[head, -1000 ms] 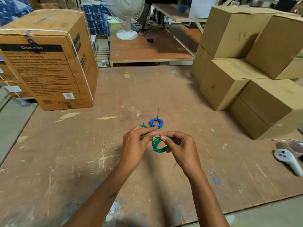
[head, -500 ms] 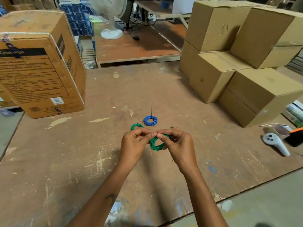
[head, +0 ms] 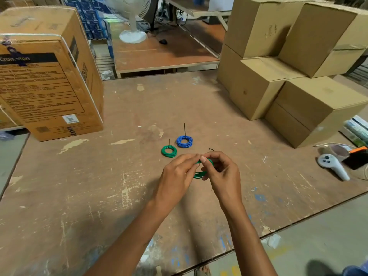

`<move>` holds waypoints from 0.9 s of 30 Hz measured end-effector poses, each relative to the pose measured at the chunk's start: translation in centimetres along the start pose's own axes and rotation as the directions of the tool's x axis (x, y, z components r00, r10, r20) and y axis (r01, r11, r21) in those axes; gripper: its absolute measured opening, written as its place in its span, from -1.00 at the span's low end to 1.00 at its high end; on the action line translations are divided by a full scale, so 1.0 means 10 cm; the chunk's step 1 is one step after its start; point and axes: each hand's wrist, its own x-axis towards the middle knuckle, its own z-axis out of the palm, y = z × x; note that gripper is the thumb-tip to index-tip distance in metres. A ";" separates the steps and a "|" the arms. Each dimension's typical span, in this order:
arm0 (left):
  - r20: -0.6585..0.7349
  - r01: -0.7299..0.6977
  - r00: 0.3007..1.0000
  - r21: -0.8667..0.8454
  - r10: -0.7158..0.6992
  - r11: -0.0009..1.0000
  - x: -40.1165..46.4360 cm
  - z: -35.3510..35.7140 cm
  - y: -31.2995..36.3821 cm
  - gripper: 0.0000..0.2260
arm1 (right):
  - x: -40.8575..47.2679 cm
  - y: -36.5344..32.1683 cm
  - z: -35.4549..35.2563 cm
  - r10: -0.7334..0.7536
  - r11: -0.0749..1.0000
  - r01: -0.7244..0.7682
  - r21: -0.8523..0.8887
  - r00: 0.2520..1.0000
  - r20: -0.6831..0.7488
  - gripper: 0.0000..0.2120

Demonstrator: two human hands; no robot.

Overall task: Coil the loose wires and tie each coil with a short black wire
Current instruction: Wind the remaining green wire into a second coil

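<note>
Both hands meet over the middle of the counter (head: pixel 83 198), a bit toward its near edge. Left hand (head: pixel 175 176) & right hand (head: pixel 223 176) hold a green wire coil (head: pixel 201 174) between them, lifted off the surface. Fingers of both are curled in narrow, thumb & forefinger tips pinching at the top of the coil where the hands touch. A short black wire (head: pixel 211 149) pokes out just above the right hand's knuckles; its other end shows as a thin dark bit below that hand. Can't tell exactly how it wraps the coil, fingers hide it.

Just beyond the hands, toward the counter's far edge, lie 2 more coils flat on the surface: a second green coil (head: pixel 168 151) w/ a black tie end sticking up, & a blue coil (head: pixel 184 141) beside it to the right, also w/ a black end sticking up. The two nearly touch.

Near the left edge stands a big printed cardboard box (head: pixel 49 76). Along the right edge, a stack of plain cardboard boxes (head: pixel 288 66). At the right edge nearer the person, a white handheld controller (head: pixel 332 166) lies next to a roll of tape (head: pixel 338 152).
</note>
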 end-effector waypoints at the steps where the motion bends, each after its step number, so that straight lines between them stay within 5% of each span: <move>1: 0.021 0.000 1.000 0.025 0.000 1.000 -0.01 0.04 0.01 -0.67 | 0.00 0.00 -0.01 -0.004 1.000 0.004 -0.004 1.000 0.001 -0.94; 12: 0.079 0.152 0.985 0.007 -0.152 0.988 0.20 0.22 0.12 -0.73 | 0.13 0.01 -0.33 -0.033 0.999 0.036 -0.011 0.981 0.191 -0.79; 15: 0.091 0.246 0.967 -0.078 -0.238 0.966 0.29 0.29 0.19 -0.76 | 0.24 0.03 -0.42 -0.039 0.999 0.034 0.034 0.990 0.138 -0.80; 18: 0.230 0.457 0.887 -0.325 -0.399 0.828 0.35 0.39 0.17 -0.78 | 0.37 0.09 -0.50 -0.005 0.999 0.001 0.033 0.993 0.118 -0.84; 22: 0.516 0.708 0.705 -0.548 -0.486 0.446 0.40 0.48 0.15 -0.67 | 0.54 0.20 -0.59 0.011 0.997 0.000 -0.076 0.990 0.142 -0.84; 27: 0.574 0.812 0.582 -0.449 -0.575 0.374 0.48 0.80 0.03 -0.62 | 0.74 0.35 -0.70 0.030 0.993 -0.002 -0.115 0.971 0.237 -0.85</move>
